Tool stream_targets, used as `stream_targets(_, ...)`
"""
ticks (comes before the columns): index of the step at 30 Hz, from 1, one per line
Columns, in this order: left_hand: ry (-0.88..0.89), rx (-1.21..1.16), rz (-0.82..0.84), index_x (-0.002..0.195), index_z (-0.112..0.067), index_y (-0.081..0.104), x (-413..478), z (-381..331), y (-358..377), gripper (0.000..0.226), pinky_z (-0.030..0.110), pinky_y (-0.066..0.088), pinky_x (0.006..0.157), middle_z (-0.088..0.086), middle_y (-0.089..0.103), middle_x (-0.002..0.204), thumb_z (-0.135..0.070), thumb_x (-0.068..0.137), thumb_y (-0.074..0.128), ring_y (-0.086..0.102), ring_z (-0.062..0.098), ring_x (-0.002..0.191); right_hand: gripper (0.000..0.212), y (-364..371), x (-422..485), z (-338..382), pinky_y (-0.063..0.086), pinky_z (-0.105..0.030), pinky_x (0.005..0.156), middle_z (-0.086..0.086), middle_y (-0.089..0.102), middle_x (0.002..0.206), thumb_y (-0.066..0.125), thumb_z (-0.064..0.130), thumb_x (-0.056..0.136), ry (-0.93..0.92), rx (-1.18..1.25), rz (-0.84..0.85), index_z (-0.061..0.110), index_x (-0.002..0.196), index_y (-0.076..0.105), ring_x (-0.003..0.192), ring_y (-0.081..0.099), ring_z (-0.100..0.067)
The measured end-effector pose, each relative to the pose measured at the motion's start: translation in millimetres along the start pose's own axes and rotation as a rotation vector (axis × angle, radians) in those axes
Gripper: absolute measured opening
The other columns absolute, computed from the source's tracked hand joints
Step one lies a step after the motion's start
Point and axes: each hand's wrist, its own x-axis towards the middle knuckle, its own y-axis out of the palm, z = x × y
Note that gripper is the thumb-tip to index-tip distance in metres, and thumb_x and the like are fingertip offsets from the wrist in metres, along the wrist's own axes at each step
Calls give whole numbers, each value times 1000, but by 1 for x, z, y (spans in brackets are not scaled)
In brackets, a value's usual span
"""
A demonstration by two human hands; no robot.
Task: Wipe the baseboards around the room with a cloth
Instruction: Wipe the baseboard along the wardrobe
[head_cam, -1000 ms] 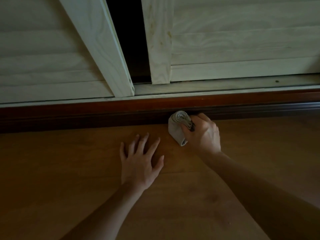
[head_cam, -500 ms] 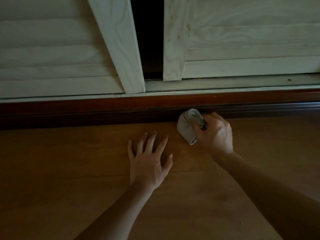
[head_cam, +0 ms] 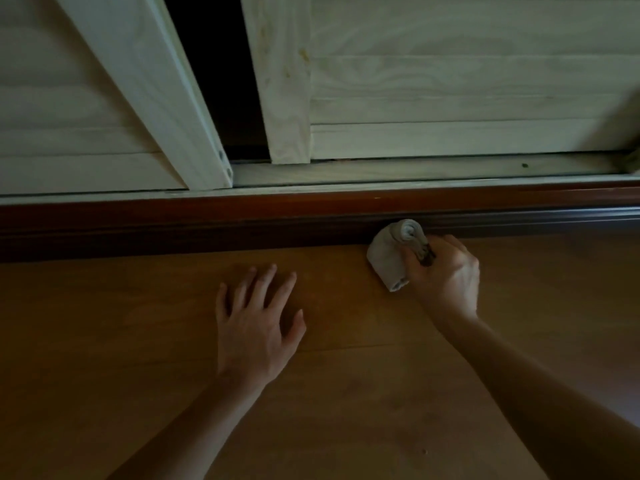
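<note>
While wiping low along the baseboard (head_cam: 207, 223), leaning on the left hand (head_cam: 256, 327), just in front of the baseboard. Laying it flat on the floor (head_cam: 104, 341) with the fingers straight and spread apart, holding nothing. Good for staying steady.

Further right, gripping the cloth (head_cam: 389, 258) in the right hand (head_cam: 446, 275), with fingers and thumb curled tight around it. Pressing the far end of the cloth against the bottom of the baseboard, right where the floor begins.

Doing this well probably means pushing the soft cloth into every long groove, sliding slowly along the baseboard, and turning to a clean side when it looks dirty.

Looking at a dark red-brown baseboard, smooth and a bit shiny, with long ridges running sideways. Feeling, most likely, a soft pale grey cloth, rolled into a fat bundle with a swirl at its end. Kneeling over smooth orange-brown wood. Above the baseboard, seeing pale wooden sliding doors (head_cam: 450, 81) with wavy grain, and a dark gap (head_cam: 214, 81) between them.
</note>
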Motion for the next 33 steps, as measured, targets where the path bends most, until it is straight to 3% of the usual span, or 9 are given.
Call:
stream_targets(4,-48,5,4,146,-38,46,3,-8,0,61,63,21,116,0,43,153,-64,94,30,32,29,144,20,8,3,13,44,-28,51,-3,61,83,71,27,87,-99,53,67,8,82,67,63,56,-17)
stream_targets(10,-70,23,5,147,-38,46,3,-12,0,60,64,21,116,1,44,152,-62,94,32,33,30,142,20,5,2,9,36,-24,51,3,54,78,72,26,86,-35,66,12,9,76,65,57,53,-17)
stream_targets(15,-64,12,-11,144,-35,50,2,-13,-1,58,65,23,115,3,47,150,-58,94,34,35,31,141,20,15,4,24,43,-26,51,1,58,86,70,32,89,-131,81,117,11,89,69,62,53,-14)
stream_targets(19,-61,18,-17,146,-37,47,1,-12,-1,59,64,22,116,2,45,152,-60,94,33,35,31,140,19,-4,8,-5,43,-26,56,-1,61,87,69,31,89,-62,40,77,12,91,70,68,57,-17)
stream_targets(22,-62,17,-16,147,-36,47,1,-13,-1,59,64,23,116,2,45,152,-59,94,33,35,31,140,20,-27,12,-41,36,-28,62,-6,61,83,67,29,89,99,-32,3,9,87,69,73,58,-25)
stream_targets(25,-69,9,-17,147,-36,48,1,-14,-2,60,64,23,115,3,45,152,-59,93,33,35,32,140,20,-42,16,-60,33,-28,65,-4,55,79,68,26,88,213,-63,-53,7,84,68,72,53,-22)
stream_targets(33,-62,15,-5,147,-35,48,2,-13,-1,62,64,21,116,4,45,153,-60,94,30,34,33,141,20,-37,17,-49,37,-29,63,-2,57,82,69,29,88,166,-64,-11,9,85,69,70,53,-20)
